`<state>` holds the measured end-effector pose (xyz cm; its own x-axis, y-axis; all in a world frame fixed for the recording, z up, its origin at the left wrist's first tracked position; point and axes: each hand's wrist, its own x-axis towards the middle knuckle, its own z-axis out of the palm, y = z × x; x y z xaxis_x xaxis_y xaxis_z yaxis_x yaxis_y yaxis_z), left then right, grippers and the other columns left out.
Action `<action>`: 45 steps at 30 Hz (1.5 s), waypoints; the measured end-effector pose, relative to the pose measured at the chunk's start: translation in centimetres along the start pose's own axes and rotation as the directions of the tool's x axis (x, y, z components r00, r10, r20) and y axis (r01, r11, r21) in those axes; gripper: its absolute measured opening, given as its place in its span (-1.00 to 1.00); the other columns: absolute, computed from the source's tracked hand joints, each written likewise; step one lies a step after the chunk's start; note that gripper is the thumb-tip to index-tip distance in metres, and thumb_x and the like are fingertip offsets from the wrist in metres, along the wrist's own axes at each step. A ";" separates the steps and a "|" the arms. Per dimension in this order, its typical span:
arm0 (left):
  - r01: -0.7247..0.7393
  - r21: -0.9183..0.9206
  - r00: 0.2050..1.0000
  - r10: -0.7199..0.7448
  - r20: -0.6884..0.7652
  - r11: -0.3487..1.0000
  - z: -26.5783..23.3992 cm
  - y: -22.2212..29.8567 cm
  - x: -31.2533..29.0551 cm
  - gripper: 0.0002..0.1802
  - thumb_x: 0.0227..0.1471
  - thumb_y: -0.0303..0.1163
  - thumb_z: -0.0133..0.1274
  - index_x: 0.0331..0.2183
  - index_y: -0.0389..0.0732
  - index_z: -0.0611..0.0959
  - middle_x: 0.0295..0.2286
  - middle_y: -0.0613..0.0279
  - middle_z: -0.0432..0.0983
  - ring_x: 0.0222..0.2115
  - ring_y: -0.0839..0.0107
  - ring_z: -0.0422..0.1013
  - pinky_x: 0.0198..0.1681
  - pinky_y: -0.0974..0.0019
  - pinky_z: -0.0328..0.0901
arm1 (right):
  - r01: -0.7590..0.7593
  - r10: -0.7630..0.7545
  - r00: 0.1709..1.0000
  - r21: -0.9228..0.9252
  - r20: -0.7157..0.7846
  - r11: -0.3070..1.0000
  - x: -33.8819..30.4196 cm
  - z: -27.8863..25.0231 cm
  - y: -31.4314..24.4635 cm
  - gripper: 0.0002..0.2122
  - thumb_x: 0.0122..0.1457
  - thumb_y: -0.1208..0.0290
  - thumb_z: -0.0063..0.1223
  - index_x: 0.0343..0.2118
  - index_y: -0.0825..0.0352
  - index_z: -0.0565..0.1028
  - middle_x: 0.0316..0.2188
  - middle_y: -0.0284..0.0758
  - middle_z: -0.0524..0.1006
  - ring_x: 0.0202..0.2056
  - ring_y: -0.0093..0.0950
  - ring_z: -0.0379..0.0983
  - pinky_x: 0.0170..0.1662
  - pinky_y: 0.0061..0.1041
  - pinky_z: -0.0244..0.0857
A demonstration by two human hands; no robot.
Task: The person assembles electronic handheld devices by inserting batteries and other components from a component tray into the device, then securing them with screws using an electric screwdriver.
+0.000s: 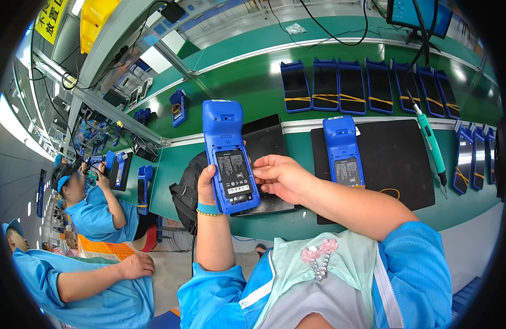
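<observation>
Apparently mid-job: left hand (207, 189) fingers wrapped round blue handheld terminal (229, 156), held above counter (231, 77) w/ back open, right hand (280, 176) fingertips pinching at battery bay edge; cover not on yet.

Electronics assembly line: long green worktop (247, 82), row of blue handheld terminals (368, 85), hanging electric screwdriver (431, 143), co-workers in blue smocks (96, 211).

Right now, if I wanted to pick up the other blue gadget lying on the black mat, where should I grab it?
Probably by the long sides of the blue handheld device, near its middle, coming down from above. It lies flat, back up, on the black mat, so nothing lets fingers slip underneath. Its narrow body suits a pinch across its width, and both sides look clear.
</observation>
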<state>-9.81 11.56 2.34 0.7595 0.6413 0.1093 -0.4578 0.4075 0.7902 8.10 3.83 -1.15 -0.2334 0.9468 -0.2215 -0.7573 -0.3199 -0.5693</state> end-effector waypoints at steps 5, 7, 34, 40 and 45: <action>-0.023 0.027 0.999 0.024 -0.033 0.999 -0.6 -0.2 0.0 0.09 -0.10 0.02 0.23 0.24 -0.48 0.17 0.12 -0.22 0.33 -0.05 0.02 0.50 -0.05 0.03 0.52 | 0.000 0.000 1.000 0.067 -0.010 0.998 0.1 0.0 0.7 -0.84 0.15 0.58 0.17 -0.24 0.26 0.45 -0.31 -0.39 0.54 -0.28 -0.53 0.47 -0.23 -0.49 0.35; 0.048 -0.001 0.999 -0.048 0.006 0.999 -0.5 0.0 -0.1 0.11 -0.14 0.00 0.26 0.25 -0.47 0.17 0.01 -0.23 0.43 -0.10 0.04 0.54 -0.05 0.05 0.52 | 0.003 -0.001 1.000 0.096 -0.016 0.995 0.4 -0.2 0.9 -0.84 0.15 0.59 0.17 -0.25 0.25 0.44 -0.31 -0.39 0.53 -0.28 -0.53 0.47 -0.22 -0.49 0.36; 0.119 0.335 0.986 -0.071 -0.152 0.935 0.6 2.0 0.3 -0.37 -0.03 -0.25 0.26 0.02 -0.33 0.41 -0.24 0.18 0.52 -0.27 0.44 0.50 -0.17 0.36 0.43 | 0.454 -0.634 0.726 -0.878 0.266 0.151 -0.8 0.4 0.4 -0.91 0.16 0.58 0.19 -0.28 0.45 0.59 -0.32 -0.20 0.57 -0.35 -0.42 0.62 -0.29 -0.52 0.53; 0.123 0.371 0.979 -0.050 -0.199 0.921 0.3 2.9 -0.4 -0.36 -0.05 -0.29 0.28 0.02 -0.32 0.41 -0.27 0.23 0.49 -0.32 0.48 0.47 -0.18 0.34 0.44 | 0.346 -0.462 0.882 -0.789 0.089 0.507 -0.3 1.6 0.4 -0.91 0.18 0.58 0.18 -0.30 0.48 0.57 -0.38 -0.27 0.58 -0.36 -0.51 0.60 -0.32 -0.56 0.53; 0.157 0.375 0.983 -0.109 -0.148 0.913 2.4 2.1 0.7 -0.18 -0.05 -0.35 0.34 0.17 -0.32 0.31 -0.19 0.23 0.47 -0.24 0.49 0.46 -0.16 0.36 0.42 | 0.223 -0.321 0.946 -0.644 -0.037 0.732 -0.5 0.0 -0.3 -0.91 0.20 0.57 0.13 -0.30 0.49 0.55 -0.40 -0.22 0.61 -0.39 -0.48 0.60 -0.36 -0.54 0.55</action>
<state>-9.15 11.32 5.54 0.7280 0.6823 -0.0676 -0.1251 0.2291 0.9653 8.42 3.43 -0.84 0.0449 0.9974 -0.0560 -0.2139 -0.0452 -0.9758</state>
